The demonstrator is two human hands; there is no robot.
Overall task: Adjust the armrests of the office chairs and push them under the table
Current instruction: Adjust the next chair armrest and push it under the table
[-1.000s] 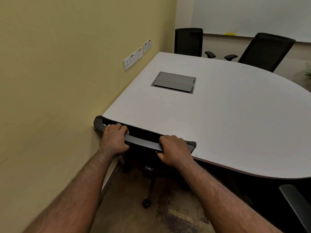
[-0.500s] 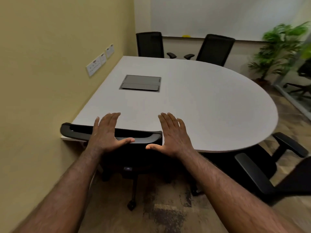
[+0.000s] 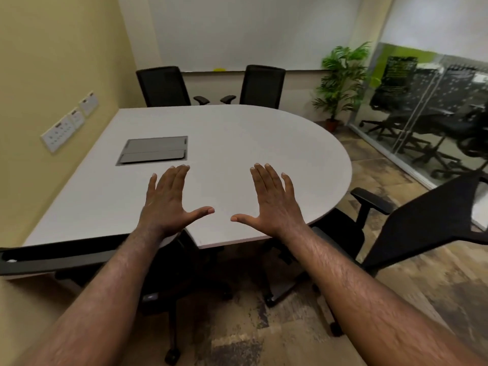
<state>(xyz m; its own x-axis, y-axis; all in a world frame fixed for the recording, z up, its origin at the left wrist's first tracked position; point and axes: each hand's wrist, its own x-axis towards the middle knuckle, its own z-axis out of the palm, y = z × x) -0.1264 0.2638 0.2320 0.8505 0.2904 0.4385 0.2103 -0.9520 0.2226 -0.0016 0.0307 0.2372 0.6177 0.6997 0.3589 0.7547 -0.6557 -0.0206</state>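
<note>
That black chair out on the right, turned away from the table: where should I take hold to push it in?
Judging by its pose, grip the top edge of the chair's backrest with both hands, from behind it on the right. The back is tilted toward you, its rim is free, and the seat already faces the table. Both the left hand and right hand are free.

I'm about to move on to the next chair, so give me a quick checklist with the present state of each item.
1. Left hand free: ok, fingers straight, holding nothing.
2. Right hand free: ok, fingers straight, holding nothing.
3. Chair by the wall pushed in: ok, its backrest top sits at the table edge.
4. Chair on the right pushed in: not ok, it stands turned and apart from the table.
5. Its armrest adjusted: cannot tell.
6. Two far chairs: close to the table; whether their armrests are set, cannot tell.
</note>
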